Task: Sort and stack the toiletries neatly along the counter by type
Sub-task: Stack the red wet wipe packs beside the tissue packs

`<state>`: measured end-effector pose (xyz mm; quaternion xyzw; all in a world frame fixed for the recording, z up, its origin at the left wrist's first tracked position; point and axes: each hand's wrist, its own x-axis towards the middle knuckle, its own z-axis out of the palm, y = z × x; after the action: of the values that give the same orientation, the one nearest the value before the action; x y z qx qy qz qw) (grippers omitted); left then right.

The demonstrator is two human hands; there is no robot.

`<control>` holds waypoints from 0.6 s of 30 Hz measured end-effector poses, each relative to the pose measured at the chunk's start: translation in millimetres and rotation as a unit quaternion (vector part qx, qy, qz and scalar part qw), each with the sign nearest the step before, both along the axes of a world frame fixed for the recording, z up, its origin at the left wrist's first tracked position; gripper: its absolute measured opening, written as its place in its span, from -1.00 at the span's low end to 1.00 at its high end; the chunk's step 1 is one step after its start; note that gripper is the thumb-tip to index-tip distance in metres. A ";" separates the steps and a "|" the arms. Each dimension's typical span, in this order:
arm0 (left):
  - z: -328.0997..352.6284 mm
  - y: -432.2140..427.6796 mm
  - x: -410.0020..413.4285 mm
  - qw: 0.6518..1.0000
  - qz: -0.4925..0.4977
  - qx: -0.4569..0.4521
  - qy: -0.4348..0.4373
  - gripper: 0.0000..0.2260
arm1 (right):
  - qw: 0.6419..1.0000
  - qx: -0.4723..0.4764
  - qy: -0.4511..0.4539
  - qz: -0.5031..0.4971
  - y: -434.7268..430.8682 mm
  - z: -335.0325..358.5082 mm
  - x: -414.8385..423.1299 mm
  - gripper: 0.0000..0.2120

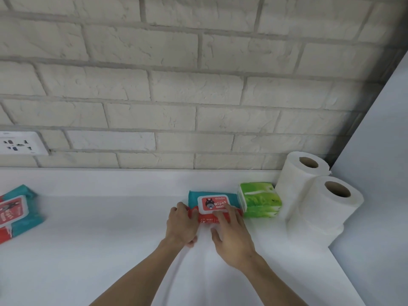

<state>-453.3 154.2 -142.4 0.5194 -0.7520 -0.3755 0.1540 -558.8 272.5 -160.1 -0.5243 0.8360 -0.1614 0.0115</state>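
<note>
From the head view, the teal-and-red soft wet-wipes pack (213, 203) lay toward the far right of the white counter (110, 239), just beside a green plastic-wrapped tissue pack (260, 200). The left hand (182, 224) gripped its left end with curled fingers. The right hand (231, 234) pressed fairly straight fingers on its near edge.

Home washroom: white counter (110, 239), brick wall (176, 85), toilet rolls (320, 195).

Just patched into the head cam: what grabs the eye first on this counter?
At the centre, the left hand grips the left end of a teal and red wipes pack while the right hand lies on its front. Beside it on the right sits a bright green tissue pack, then two white paper rolls in the corner. A second wipes pack lies at the far left.
</note>
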 end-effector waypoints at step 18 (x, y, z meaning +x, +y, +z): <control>26.3 27.1 130.0 0.987 -0.037 -0.053 0.147 -0.84 | 0.990 -0.060 -0.128 0.027 -1.4 45.6 117.0 -0.57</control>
<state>-323.3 181.2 -116.1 0.4217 -0.7586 -0.4128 0.2762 -441.8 271.1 -114.5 -0.5215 0.8018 -0.2770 0.0911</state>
